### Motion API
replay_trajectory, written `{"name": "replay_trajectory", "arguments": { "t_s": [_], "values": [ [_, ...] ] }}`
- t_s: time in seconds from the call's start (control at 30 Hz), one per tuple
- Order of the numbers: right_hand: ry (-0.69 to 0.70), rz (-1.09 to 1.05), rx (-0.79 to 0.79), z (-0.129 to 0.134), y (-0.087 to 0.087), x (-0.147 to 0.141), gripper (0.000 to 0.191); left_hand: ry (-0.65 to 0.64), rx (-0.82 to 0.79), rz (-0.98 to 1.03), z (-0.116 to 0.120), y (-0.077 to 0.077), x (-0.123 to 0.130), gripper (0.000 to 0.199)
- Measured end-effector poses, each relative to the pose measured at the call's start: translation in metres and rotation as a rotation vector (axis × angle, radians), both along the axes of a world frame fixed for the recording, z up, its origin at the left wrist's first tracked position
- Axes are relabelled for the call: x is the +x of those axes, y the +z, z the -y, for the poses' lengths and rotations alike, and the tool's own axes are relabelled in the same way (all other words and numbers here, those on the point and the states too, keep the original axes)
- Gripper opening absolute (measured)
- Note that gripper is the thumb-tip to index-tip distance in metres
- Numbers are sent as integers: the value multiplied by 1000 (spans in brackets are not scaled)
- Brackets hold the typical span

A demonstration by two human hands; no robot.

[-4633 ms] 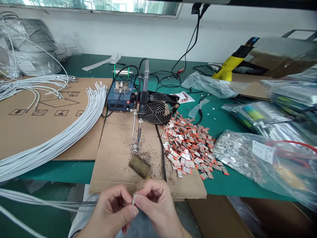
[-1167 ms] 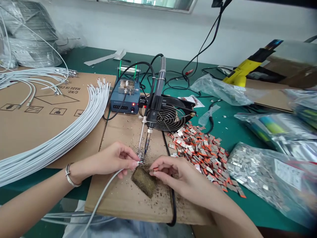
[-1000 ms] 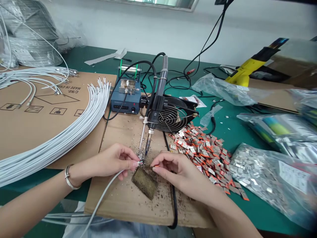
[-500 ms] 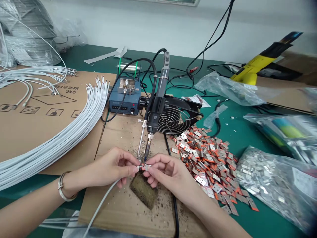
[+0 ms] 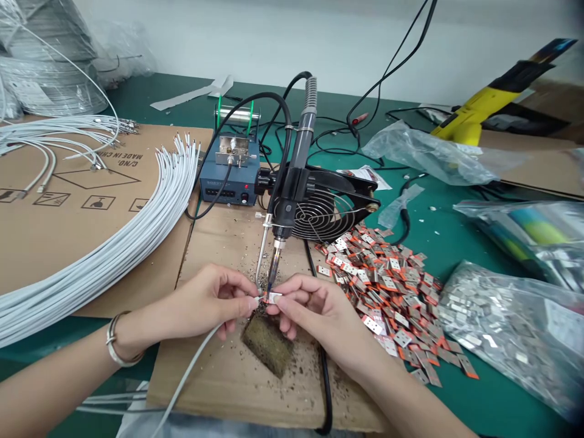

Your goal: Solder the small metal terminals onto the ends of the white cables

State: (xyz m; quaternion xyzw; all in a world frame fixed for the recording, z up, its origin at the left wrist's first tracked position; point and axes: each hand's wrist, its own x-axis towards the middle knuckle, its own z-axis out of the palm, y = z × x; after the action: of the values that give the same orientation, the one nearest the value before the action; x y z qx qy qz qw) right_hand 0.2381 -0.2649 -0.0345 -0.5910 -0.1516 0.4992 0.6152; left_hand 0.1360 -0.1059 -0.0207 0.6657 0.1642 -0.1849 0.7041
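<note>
My left hand [image 5: 230, 299] is closed, pinching a white cable [image 5: 189, 372] close to its end. My right hand [image 5: 308, 304] grips a small metal plate with an orange edge [image 5: 274, 297] between thumb and fingers. Cable end and plate meet under the tip of a soldering iron [image 5: 276, 261], which is clamped upright in a stand. A thin metal feed tube [image 5: 261, 258] comes down beside the tip. The exact contact at the joint is too small to make out. Below the hands lies a dirty brownish sponge [image 5: 268, 345].
A blue soldering unit [image 5: 228, 182] with a solder spool [image 5: 236, 115] stands behind, beside a black fan [image 5: 337, 207]. At right are a pile of orange-edged plates [image 5: 387, 286] and a plastic bag of metal pieces [image 5: 506, 328]. White cables [image 5: 150, 237] lie bundled on cardboard at left.
The camera view has shifted slightly. Both hands stay at the iron tip with the cable and plate, and the plate is turned a little, showing more of its white face.
</note>
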Motion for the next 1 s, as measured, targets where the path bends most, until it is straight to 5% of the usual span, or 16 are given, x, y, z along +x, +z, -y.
{"name": "replay_trajectory", "arguments": {
  "t_s": [1.0],
  "values": [
    [-25, 82, -55, -2, 2, -1, 33, -17, 55, -38, -3, 0, 1, 23]
  ]
}}
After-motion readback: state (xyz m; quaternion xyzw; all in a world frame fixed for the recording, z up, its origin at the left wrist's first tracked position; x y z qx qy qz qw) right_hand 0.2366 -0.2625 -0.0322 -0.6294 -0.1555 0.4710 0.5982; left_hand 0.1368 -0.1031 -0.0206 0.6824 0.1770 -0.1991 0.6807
